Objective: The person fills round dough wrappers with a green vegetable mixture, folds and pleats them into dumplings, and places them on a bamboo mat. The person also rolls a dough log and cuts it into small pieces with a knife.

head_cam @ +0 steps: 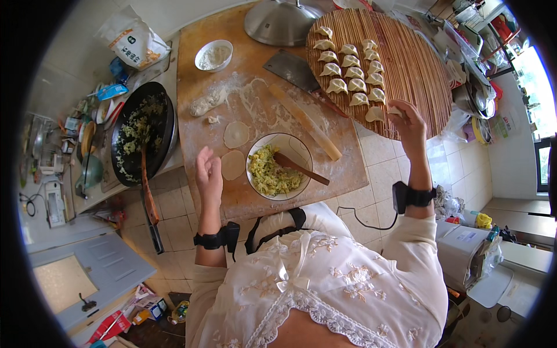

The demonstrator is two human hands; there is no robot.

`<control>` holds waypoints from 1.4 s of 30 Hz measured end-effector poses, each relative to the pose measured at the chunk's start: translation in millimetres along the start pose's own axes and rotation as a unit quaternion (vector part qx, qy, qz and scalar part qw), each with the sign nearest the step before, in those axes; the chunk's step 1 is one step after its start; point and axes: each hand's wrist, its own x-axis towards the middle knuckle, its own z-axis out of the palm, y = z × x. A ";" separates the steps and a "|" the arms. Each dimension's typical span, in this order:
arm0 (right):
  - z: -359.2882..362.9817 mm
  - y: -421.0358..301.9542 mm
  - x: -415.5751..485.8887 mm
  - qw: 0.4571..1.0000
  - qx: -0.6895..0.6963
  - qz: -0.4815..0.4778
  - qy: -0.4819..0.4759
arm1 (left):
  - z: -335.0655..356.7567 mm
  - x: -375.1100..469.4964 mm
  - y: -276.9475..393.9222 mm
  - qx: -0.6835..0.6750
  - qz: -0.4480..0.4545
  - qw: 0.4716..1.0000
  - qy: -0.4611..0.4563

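Observation:
My right hand [409,119] is over the lower edge of the round reed tray [417,74], with its fingertips on a pale folded dumpling [394,111] partly hidden by them. Rows of pleated dumplings [351,73] sit on the tray's left half. My left hand [209,172] holds nothing, fingers slightly apart, beside two flat dough wrappers, one upper [236,135] and one lower [233,165]. Between my hands stands a white bowl [308,150] of chopped yellow-green filling [274,174], a wooden spoon [302,168] resting in it.
On the floured wooden board [209,139] lie a rolling pin [307,122], a cleaver [296,71] partly beneath the tray, and a dough roll [208,103]. A flour bowl [213,55] and domed steel lid [280,24] stand farther back. A black wok [117,161] sits left.

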 end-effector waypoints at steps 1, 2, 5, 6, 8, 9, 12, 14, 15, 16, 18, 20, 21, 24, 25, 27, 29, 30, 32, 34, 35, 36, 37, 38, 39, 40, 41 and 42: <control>-1.4 12.7 2.9 0.999 -0.016 -0.017 -0.022 | -6.2 -1.2 -12.5 0.041 -0.020 0.999 -0.009; -2.2 22.1 3.9 0.998 -0.048 0.006 -0.043 | -10.5 -2.4 -22.9 0.081 -0.039 0.996 -0.017; -7.9 27.6 3.2 0.997 -0.052 -0.042 -0.039 | -16.0 -3.4 -43.6 0.148 -0.076 0.985 -0.039; -9.7 22.0 2.0 0.997 -0.060 -0.033 -0.030 | -17.8 -4.5 -48.5 0.170 -0.089 0.980 -0.046; -17.4 1.2 2.0 0.992 -0.096 -0.076 0.006 | -19.6 1.1 -57.7 0.286 0.029 0.957 -0.043; -19.3 -12.8 -1.8 0.990 -0.107 -0.090 0.029 | -18.9 3.8 -63.4 0.347 0.067 0.935 -0.033; -7.4 -59.6 -23.2 0.983 -0.123 -0.123 0.059 | -15.2 12.6 -80.9 0.253 0.060 0.965 -0.026; 15.7 -86.7 -47.4 0.994 -0.064 -0.068 -0.064 | -16.9 16.0 -88.1 0.264 0.030 0.964 -0.030; 34.0 -96.0 -58.7 0.991 -0.042 -0.063 -0.106 | -17.4 18.0 -89.7 0.275 0.009 0.961 -0.038; 52.6 -101.5 -66.6 0.987 -0.017 -0.040 -0.155 | -18.4 18.9 -90.1 0.286 -0.031 0.957 -0.046; 86.5 -102.9 -73.2 0.966 -0.123 -0.158 -0.163 | -20.0 17.4 -88.3 0.286 -0.015 0.957 -0.049; 107.3 -99.8 -79.3 0.947 -0.191 -0.161 -0.201 | -20.2 16.3 -84.1 0.289 -0.014 0.955 -0.059; 115.5 -98.2 -82.1 0.936 -0.227 -0.150 -0.224 | -17.0 14.9 -82.4 0.264 0.034 0.964 -0.022; 133.6 -96.6 -88.3 0.906 -0.302 -0.133 -0.265 | -13.3 15.0 -75.3 0.297 -0.007 0.955 0.000; 137.0 -97.4 -90.1 0.905 -0.300 -0.112 -0.282 | -12.8 15.0 -72.4 0.297 -0.016 0.955 -0.024; 139.8 -98.9 -90.2 0.907 -0.284 -0.108 -0.292 | -13.5 15.7 -64.0 0.301 -0.054 0.950 -0.067; 139.7 -100.4 -89.2 0.919 -0.257 -0.086 -0.288 | -15.2 11.4 -52.9 0.218 -0.035 0.974 -0.059; 138.5 -100.6 -88.4 0.930 -0.238 -0.070 -0.273 | -15.9 7.9 -46.5 0.186 -0.047 0.980 -0.057; 137.7 -99.9 -86.6 0.944 -0.212 -0.053 -0.249 | -18.6 -3.0 -33.0 -0.012 -0.104 0.994 -0.038; 140.4 -97.5 -84.3 0.953 -0.195 -0.060 -0.223 | -17.7 -15.0 -21.9 -0.177 -0.186 0.965 -0.043; 144.2 -96.5 -84.0 0.955 -0.183 -0.058 -0.226 | -15.6 -20.7 -18.1 -0.246 -0.229 0.940 -0.056; 149.5 -95.9 -84.5 0.959 -0.165 -0.061 -0.220 | -14.6 -25.5 -15.3 -0.329 -0.246 0.908 -0.085; 153.5 -95.1 -85.3 0.965 -0.141 -0.066 -0.210 | -13.7 -27.7 -13.7 -0.268 -0.288 0.916 -0.075; 156.6 -94.1 -85.8 0.970 -0.102 -0.053 -0.215 | -13.4 -30.0 -13.1 -0.282 -0.283 0.913 -0.083; 158.3 -93.1 -86.4 0.974 -0.055 -0.043 -0.216 | -12.7 -32.0 -13.5 -0.291 -0.282 0.910 -0.089; 159.2 -92.4 -86.9 0.975 -0.006 -0.028 -0.220 | -12.8 -33.7 -14.5 -0.302 -0.280 0.906 -0.099; 158.7 -91.8 -87.3 0.976 0.010 -0.013 -0.217 | -13.9 -34.6 -15.7 -0.322 -0.283 0.898 -0.098; 157.5 -91.3 -87.5 0.976 0.029 0.005 -0.218 | -15.1 -35.3 -17.2 -0.331 -0.282 0.894 -0.110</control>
